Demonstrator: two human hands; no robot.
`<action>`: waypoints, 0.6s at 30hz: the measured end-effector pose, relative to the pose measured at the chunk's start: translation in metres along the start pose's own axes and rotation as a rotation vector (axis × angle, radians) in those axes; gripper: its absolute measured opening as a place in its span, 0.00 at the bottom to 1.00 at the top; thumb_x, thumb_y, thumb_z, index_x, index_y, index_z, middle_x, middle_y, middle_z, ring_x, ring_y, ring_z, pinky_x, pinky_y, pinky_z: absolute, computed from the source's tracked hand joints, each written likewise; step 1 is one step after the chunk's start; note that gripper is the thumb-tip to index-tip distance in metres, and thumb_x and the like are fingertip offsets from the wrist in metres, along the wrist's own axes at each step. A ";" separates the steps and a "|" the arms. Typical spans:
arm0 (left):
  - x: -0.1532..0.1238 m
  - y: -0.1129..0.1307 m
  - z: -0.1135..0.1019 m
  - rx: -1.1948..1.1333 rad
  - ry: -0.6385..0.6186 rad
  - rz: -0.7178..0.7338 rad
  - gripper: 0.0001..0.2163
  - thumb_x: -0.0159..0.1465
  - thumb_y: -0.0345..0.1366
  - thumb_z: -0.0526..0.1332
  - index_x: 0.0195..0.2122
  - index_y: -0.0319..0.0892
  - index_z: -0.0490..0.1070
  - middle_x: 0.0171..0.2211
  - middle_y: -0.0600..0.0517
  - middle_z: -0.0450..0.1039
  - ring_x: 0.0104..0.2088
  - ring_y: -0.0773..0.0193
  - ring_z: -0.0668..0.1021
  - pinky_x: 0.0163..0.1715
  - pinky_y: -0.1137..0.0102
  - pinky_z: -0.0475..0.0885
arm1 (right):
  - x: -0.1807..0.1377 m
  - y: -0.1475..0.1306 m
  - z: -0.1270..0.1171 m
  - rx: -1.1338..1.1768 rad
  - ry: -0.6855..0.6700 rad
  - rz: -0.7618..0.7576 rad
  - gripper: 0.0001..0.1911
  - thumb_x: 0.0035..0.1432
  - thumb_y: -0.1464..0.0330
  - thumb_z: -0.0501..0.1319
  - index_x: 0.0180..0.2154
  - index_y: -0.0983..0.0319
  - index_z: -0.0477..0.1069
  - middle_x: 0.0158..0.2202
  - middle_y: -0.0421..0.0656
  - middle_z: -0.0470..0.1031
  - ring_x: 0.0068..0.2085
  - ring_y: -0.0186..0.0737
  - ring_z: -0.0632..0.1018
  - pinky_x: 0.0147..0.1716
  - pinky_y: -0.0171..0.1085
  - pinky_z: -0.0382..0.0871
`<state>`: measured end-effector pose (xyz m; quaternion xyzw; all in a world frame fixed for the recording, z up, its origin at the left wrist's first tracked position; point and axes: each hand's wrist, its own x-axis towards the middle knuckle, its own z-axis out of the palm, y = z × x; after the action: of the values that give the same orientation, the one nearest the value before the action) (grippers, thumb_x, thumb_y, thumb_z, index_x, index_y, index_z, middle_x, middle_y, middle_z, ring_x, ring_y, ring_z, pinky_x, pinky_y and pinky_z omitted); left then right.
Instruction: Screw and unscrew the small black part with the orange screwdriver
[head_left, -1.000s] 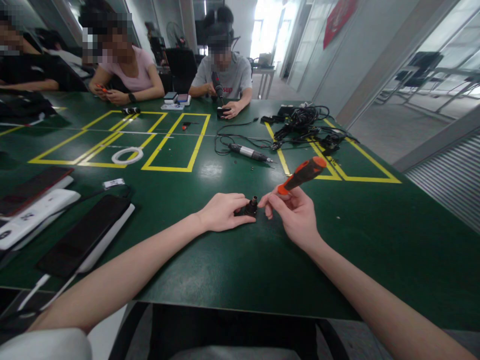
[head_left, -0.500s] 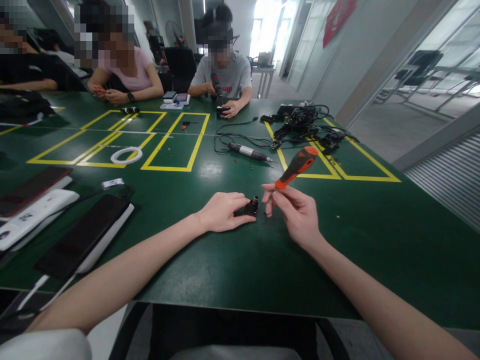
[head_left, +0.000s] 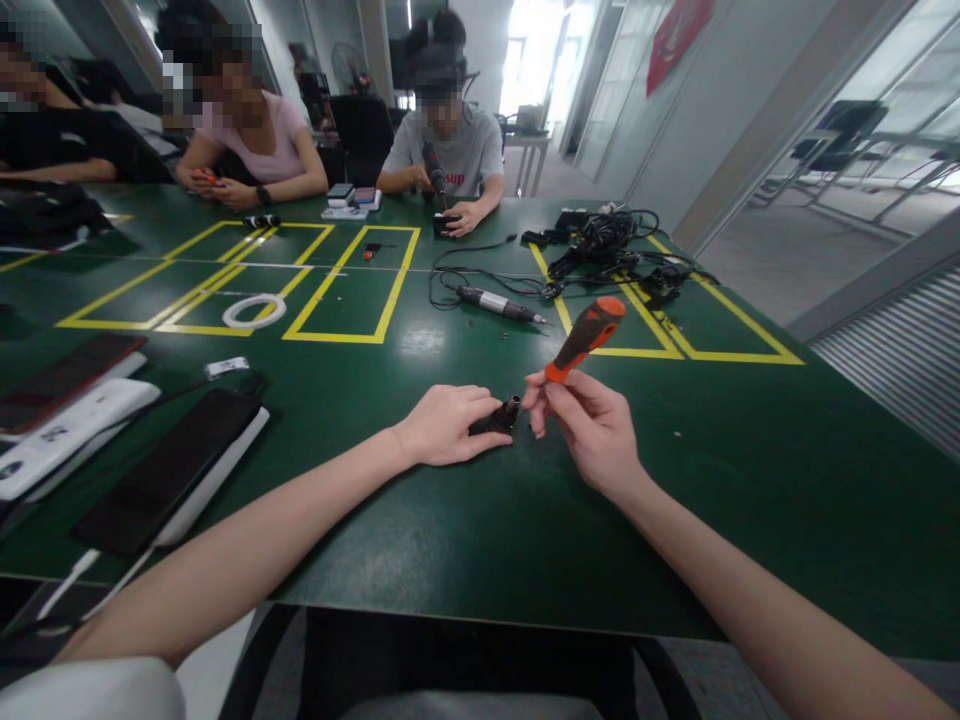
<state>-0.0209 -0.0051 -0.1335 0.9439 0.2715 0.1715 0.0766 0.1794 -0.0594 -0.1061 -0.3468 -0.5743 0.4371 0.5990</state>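
My left hand [head_left: 442,425] is gripping one small black fitting [head_left: 496,418]; my right hand [head_left: 592,425] is gripping one orange-and-black screwdriver [head_left: 583,338].

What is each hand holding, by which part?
The right hand grips the orange screwdriver low on its handle; the left hand holds the small black part by its left end.

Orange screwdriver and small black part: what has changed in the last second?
The right hand raised the orange screwdriver, its handle swinging left and more upright. The small black part under the left hand tipped toward the right hand. Both hands kept their hold; the left hand stayed in place on the green table.
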 end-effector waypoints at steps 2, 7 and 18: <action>0.000 0.000 0.000 0.000 -0.001 0.006 0.19 0.73 0.53 0.58 0.41 0.41 0.75 0.31 0.52 0.72 0.33 0.62 0.76 0.32 0.68 0.65 | 0.000 0.001 0.000 0.047 -0.003 0.003 0.18 0.58 0.52 0.72 0.38 0.58 0.77 0.28 0.39 0.79 0.22 0.34 0.74 0.21 0.36 0.73; -0.001 0.001 -0.002 -0.002 -0.006 0.007 0.19 0.73 0.53 0.58 0.41 0.40 0.74 0.32 0.51 0.74 0.34 0.61 0.77 0.33 0.68 0.65 | 0.000 0.002 -0.002 -0.019 0.043 0.015 0.16 0.56 0.56 0.75 0.30 0.59 0.74 0.30 0.41 0.80 0.22 0.33 0.74 0.22 0.35 0.73; -0.001 -0.001 0.001 -0.010 0.017 0.008 0.19 0.73 0.53 0.59 0.40 0.40 0.75 0.30 0.53 0.73 0.31 0.63 0.75 0.31 0.69 0.63 | -0.001 0.003 0.000 0.022 0.061 0.002 0.17 0.57 0.55 0.74 0.33 0.59 0.74 0.25 0.38 0.78 0.21 0.32 0.74 0.21 0.34 0.73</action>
<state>-0.0216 -0.0051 -0.1351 0.9432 0.2674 0.1810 0.0782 0.1789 -0.0590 -0.1087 -0.3540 -0.5506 0.4334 0.6194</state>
